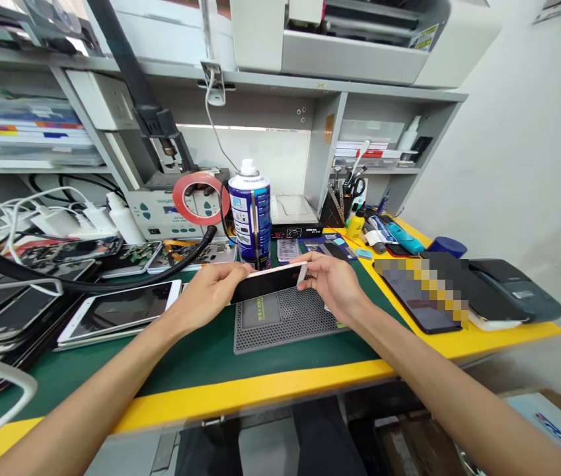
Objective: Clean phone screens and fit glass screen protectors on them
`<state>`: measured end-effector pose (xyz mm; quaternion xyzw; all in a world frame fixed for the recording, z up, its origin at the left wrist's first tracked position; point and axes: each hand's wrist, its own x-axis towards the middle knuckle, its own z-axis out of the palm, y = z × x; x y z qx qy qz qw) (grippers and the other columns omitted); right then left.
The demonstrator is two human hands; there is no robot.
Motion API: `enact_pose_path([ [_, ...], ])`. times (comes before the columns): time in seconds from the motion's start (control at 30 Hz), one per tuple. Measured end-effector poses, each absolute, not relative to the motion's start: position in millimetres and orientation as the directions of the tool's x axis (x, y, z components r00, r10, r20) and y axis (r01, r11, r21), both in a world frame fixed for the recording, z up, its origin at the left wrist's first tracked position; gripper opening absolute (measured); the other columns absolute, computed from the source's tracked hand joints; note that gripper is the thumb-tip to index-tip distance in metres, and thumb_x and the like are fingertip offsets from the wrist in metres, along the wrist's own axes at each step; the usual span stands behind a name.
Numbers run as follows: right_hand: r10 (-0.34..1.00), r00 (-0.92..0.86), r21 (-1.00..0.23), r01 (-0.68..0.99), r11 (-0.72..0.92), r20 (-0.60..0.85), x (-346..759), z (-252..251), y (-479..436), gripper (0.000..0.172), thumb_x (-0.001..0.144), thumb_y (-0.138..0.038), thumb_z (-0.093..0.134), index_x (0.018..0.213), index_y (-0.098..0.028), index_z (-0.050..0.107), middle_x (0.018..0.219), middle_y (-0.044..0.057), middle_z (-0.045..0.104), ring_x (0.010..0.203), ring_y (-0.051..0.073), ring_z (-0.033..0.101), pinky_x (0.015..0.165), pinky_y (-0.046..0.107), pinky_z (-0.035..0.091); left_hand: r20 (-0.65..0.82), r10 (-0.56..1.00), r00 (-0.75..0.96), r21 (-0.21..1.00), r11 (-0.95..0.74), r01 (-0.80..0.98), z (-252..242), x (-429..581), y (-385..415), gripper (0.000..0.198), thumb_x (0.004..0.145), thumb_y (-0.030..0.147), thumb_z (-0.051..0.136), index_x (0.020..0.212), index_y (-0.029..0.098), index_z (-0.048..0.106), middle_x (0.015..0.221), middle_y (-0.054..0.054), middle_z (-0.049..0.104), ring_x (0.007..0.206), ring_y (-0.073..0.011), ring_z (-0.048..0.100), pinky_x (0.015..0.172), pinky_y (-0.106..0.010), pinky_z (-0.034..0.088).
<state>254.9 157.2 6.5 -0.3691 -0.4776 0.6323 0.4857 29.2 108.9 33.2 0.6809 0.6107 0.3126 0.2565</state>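
Note:
Between my two hands a smartphone (269, 283) with a dark screen and white edge is held tilted above a grey perforated mat (287, 324). My left hand (213, 291) is closed on its left end, thumb along the top edge. At the other end, my right hand (332, 281) pinches the white end between thumb and fingers. The mat lies on the green work surface (201, 370). Just behind the phone stands a blue spray can (250, 218) with a white cap.
A white tablet (124, 311) and stacked phone screens (7, 311) lie to the left. A black hose (171, 274) crosses there. On the right are a dark tablet (416, 297), a yellow bottle (355, 225) and a tool holder (336, 205). Red tape (181, 198) leans behind.

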Motion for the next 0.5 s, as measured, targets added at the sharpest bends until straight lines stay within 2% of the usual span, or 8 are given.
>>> enact_pose_path([
  [0.07, 0.972, -0.235, -0.969, -0.241, -0.057, 0.001, 253, 6, 155, 0.025, 0.071, -0.022, 0.051, 0.077, -0.015, 0.075, 0.096, 0.009, 0.066, 0.081, 0.021, 0.056, 0.063, 0.032, 0.048, 0.117, 0.987, 0.113, 0.681, -0.163, 0.714, 31, 27, 106, 0.052, 0.094, 0.057, 0.038, 0.091, 0.019, 0.074, 0.086, -0.004, 0.074, 0.084, -0.026, 0.066, 0.071, -0.032, 0.051],
  [0.13, 0.975, -0.221, -0.975, -0.221, -0.04, 0.01, 253, 6, 154, 0.026, 0.072, -0.023, 0.051, 0.077, -0.016, 0.075, 0.097, 0.009, 0.067, 0.083, 0.021, 0.056, 0.063, 0.032, 0.048, 0.209, 0.971, 0.112, 0.609, -0.219, 0.763, 29, 27, 102, 0.048, 0.096, 0.053, 0.039, 0.103, 0.019, 0.072, 0.098, -0.006, 0.074, 0.089, -0.026, 0.067, 0.076, -0.032, 0.052],
  [0.23, 0.979, -0.204, -0.978, -0.209, -0.028, 0.016, 253, 4, 154, 0.027, 0.071, -0.025, 0.05, 0.076, -0.016, 0.075, 0.096, 0.009, 0.067, 0.082, 0.021, 0.056, 0.063, 0.032, 0.048, 0.557, 0.822, 0.119, 0.376, -0.377, 0.846, 24, 35, 93, 0.036, 0.095, 0.04, 0.05, 0.117, 0.017, 0.066, 0.114, -0.011, 0.07, 0.107, -0.0276, 0.063, 0.092, -0.038, 0.05],
  [0.3, 0.979, -0.201, -0.977, -0.214, -0.018, 0.026, 252, 3, 155, 0.026, 0.07, -0.025, 0.051, 0.074, -0.017, 0.075, 0.094, 0.008, 0.067, 0.081, 0.021, 0.056, 0.062, 0.031, 0.048, 0.715, 0.661, 0.227, 0.169, -0.479, 0.862, 21, 49, 87, 0.03, 0.091, 0.028, 0.056, 0.116, 0.016, 0.066, 0.117, -0.013, 0.067, 0.114, -0.0289, 0.058, 0.1, -0.044, 0.046],
  [0.37, 0.979, -0.201, -0.975, -0.221, -0.01, 0.035, 252, 2, 156, 0.025, 0.068, -0.024, 0.051, 0.073, -0.017, 0.075, 0.09, 0.008, 0.067, 0.079, 0.021, 0.055, 0.062, 0.031, 0.048, 0.731, 0.596, 0.333, 0.05, -0.533, 0.845, 19, 66, 84, 0.029, 0.087, 0.022, 0.057, 0.114, 0.015, 0.066, 0.119, -0.015, 0.065, 0.115, -0.0303, 0.056, 0.101, -0.047, 0.045],
  [0.5, 0.98, -0.198, -0.97, -0.243, -0.022, 0.028, 252, 1, 156, 0.025, 0.065, -0.024, 0.052, 0.074, -0.017, 0.074, 0.088, 0.006, 0.067, 0.077, 0.02, 0.056, 0.063, 0.031, 0.049, 0.675, 0.613, 0.41, -0.001, -0.555, 0.832, 14, 91, 90, 0.032, 0.085, 0.015, 0.054, 0.116, 0.012, 0.064, 0.122, -0.017, 0.062, 0.115, -0.0319, 0.054, 0.099, -0.048, 0.045],
])
